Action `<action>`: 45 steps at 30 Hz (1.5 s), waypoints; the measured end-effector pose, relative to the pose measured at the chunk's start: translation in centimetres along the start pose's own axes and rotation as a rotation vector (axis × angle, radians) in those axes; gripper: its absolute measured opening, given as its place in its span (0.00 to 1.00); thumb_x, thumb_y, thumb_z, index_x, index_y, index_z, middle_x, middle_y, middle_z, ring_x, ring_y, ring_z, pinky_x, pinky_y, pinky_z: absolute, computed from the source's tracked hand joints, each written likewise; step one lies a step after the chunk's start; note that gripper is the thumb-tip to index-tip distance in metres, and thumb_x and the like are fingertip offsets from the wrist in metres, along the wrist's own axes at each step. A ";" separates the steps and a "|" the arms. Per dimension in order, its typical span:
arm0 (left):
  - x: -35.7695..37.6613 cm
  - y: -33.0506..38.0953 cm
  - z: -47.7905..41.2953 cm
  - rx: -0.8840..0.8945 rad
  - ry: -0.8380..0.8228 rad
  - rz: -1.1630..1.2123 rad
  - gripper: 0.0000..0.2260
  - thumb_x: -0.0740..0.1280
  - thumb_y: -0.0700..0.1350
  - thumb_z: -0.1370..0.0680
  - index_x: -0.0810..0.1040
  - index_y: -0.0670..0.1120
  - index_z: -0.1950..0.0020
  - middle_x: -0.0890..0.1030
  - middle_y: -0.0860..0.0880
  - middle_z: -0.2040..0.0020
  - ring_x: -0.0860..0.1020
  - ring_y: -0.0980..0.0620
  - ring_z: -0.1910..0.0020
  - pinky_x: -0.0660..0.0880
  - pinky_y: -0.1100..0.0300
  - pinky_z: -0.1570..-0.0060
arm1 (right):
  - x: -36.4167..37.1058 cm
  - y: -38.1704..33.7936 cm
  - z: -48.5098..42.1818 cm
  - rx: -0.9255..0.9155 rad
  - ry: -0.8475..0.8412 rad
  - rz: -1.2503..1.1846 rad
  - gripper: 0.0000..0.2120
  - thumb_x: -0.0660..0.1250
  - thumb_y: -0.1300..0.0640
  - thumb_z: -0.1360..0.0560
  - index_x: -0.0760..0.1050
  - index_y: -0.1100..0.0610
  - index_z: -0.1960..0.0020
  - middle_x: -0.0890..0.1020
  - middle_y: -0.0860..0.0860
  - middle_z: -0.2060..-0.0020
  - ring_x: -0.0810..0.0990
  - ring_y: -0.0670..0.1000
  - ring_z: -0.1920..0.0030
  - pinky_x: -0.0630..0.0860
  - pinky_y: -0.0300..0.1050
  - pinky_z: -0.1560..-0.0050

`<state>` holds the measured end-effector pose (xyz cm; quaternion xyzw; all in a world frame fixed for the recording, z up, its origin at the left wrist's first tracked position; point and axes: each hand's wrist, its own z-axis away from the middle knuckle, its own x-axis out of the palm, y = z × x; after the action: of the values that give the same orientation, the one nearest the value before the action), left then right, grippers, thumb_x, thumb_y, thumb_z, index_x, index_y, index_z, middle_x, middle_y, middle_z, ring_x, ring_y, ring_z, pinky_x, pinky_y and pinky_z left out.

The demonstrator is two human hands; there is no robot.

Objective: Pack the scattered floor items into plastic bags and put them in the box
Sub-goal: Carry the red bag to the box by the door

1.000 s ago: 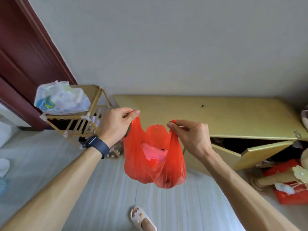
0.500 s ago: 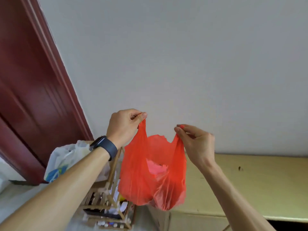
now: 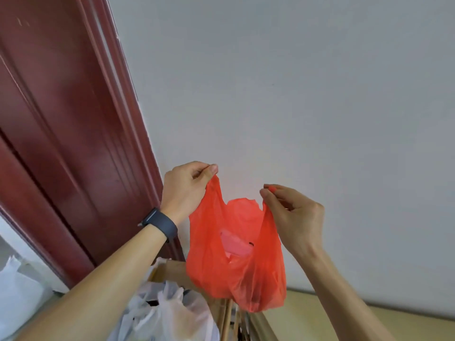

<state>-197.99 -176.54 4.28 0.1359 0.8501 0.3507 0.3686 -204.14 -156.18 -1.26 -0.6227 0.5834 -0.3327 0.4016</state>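
Above white bags [image 3: 172,313], apparently — red bag [image 3: 221,267] in pinch grip, left hand [image 3: 187,190], right hand [image 3: 295,217]

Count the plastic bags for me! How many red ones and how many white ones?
Red: 1, the red bag held up in the air.
White: 2, the middle white bag and the left white bag, partly cut off.
Total: 3
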 end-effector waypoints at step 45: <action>5.6 -32.7 0.3 -0.088 -1.191 -0.511 0.17 0.63 0.51 0.20 0.73 0.43 0.35 0.78 0.43 0.36 0.76 0.44 0.40 0.71 0.57 0.48 | 24.6 17.9 8.7 0.521 -0.540 1.033 0.28 0.52 0.36 0.20 0.61 0.52 0.27 0.71 0.59 0.35 0.72 0.64 0.37 0.71 0.58 0.38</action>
<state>-200.73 -197.09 -21.67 0.0855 0.4907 0.1512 0.8538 -202.26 -179.58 -22.46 -0.2049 0.5865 -0.0587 0.7814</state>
